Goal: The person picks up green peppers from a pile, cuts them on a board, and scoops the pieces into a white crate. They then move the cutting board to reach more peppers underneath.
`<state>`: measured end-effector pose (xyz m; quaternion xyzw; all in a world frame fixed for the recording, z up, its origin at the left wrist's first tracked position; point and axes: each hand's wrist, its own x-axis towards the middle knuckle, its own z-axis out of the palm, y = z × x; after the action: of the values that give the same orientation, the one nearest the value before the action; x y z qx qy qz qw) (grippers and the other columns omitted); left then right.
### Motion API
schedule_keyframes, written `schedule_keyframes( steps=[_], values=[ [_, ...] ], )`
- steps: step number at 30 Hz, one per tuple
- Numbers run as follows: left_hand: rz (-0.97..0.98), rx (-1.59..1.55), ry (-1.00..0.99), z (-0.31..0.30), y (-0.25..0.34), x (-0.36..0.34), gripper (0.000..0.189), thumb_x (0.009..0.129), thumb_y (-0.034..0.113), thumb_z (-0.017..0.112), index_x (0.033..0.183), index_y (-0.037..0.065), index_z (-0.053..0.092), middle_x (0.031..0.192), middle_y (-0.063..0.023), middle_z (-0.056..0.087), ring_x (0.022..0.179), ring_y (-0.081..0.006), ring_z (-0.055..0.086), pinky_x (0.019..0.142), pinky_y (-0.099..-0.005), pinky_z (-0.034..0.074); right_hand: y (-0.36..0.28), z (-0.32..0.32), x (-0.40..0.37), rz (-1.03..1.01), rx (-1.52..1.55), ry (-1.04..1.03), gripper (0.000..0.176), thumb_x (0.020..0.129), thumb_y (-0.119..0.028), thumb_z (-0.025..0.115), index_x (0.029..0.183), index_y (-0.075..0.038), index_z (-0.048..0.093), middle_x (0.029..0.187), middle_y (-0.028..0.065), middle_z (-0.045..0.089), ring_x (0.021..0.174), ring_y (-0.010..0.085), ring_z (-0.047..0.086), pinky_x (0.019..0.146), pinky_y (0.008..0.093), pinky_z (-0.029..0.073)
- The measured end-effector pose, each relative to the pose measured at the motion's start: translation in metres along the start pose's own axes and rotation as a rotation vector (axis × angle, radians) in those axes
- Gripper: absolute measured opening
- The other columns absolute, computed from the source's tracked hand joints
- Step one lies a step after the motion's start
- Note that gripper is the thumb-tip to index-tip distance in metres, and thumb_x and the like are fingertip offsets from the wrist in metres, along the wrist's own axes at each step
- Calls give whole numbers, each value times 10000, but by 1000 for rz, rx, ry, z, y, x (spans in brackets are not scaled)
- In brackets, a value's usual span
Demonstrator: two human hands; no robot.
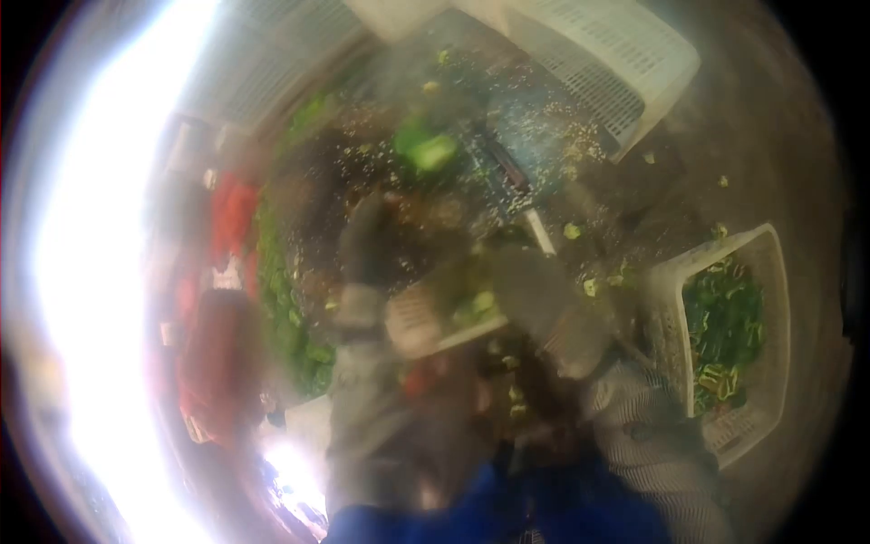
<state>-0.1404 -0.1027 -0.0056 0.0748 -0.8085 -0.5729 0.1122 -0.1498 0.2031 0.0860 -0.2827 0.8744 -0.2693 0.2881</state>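
Observation:
My left hand, a dark blurred shape, reaches forward over the littered ground, its fingers smeared. To its right is my right hand, dark and blurred as well, close to the pale end of a long narrow tool. I cannot tell whether my right hand grips that tool. Low between my forearms sits a pale slotted basket with green pieces in it. Beyond the hands, a bright green piece of vegetable stands out from the dark, speckled ground.
At the right stands a white basket holding green cut vegetables. Large white slotted crates lie at the upper right and upper left. A green leafy heap runs along the left, beside red shapes. Strong glare covers the far left.

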Motion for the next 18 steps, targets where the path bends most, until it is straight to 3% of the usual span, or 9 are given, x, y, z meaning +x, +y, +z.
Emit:
schedule_keyframes(
  steps=[1, 2, 3, 5, 7, 9, 10, 13, 18],
  values=[
    [1, -8, -3, 24, 24, 21, 280, 991, 63, 479, 1239, 62, 608, 1203, -44, 621, 1140, -188, 577, 943, -328, 488, 17, 22, 9, -101, -16, 183, 211, 884, -99, 552, 1065, -42, 642, 986, 186, 689, 896, 318, 696, 781, 434, 566],
    [-13, 615, -118, 52, 48, 36, 299, 998, 74, 462, 1267, 63, 592, 1249, -48, 598, 1181, -198, 548, 998, -337, 448, 34, 43, 17, -206, -32, 361, 212, 884, -80, 536, 1060, -47, 647, 988, 182, 688, 889, 323, 694, 776, 437, 565],
    [-30, 1238, -233, 74, 65, 49, 318, 1004, 85, 446, 1294, 64, 575, 1295, -53, 575, 1221, -208, 520, 1054, -347, 409, 30, 40, 18, -159, -205, 265, 192, 883, -70, 516, 1021, -61, 649, 941, 165, 687, 867, 321, 692, 748, 447, 561],
    [490, 939, 129, 83, 4, 69, 315, 893, 211, 611, 1200, 142, 615, 1119, -145, 671, 1043, -370, 638, 883, -480, 510, 42, 41, 16, -267, -184, 359, 168, 879, -66, 519, 992, -62, 643, 895, 161, 680, 839, 321, 690, 731, 448, 560],
    [61, 656, 55, 98, -2, 75, 346, 873, 222, 636, 1210, 146, 616, 1158, -156, 666, 1064, -360, 645, 904, -472, 515, 39, 38, 16, -417, -146, 438, 145, 875, -63, 522, 963, -63, 637, 849, 156, 674, 810, 320, 688, 713, 448, 559],
    [81, 1307, -128, 89, -55, 93, 369, 860, 251, 661, 1207, 133, 615, 1193, -158, 665, 1097, -367, 648, 931, -475, 516, 26, 28, 16, -253, -312, 490, 116, 867, -77, 543, 961, -68, 609, 817, 156, 657, 810, 314, 680, 696, 451, 555],
    [47, 1325, -104, 88, -33, 91, 369, 860, 251, 661, 1207, 133, 615, 1193, -158, 665, 1097, -367, 648, 931, -475, 516, 25, 23, 21, -293, -304, 474, 116, 867, -77, 543, 961, -68, 609, 817, 156, 657, 810, 314, 680, 696, 451, 555],
    [-257, 1099, -39, 88, 20, 93, 376, 866, 250, 646, 1221, 130, 608, 1233, -157, 655, 1125, -383, 643, 934, -479, 525, 19, 6, 30, -107, -395, -103, 515, 869, -184, 556, 1360, -33, 515, 1157, 148, 628, 1116, 282, 593, 896, 435, 486],
    [-534, 1136, -254, 94, 70, 75, 367, 849, 179, 624, 1215, 146, 608, 1220, -159, 660, 1092, -396, 651, 921, -487, 528, 26, 16, 43, -153, -385, -18, 507, 891, -225, 557, 1350, -19, 496, 1172, 177, 636, 1121, 319, 620, 915, 444, 502]
  ],
)
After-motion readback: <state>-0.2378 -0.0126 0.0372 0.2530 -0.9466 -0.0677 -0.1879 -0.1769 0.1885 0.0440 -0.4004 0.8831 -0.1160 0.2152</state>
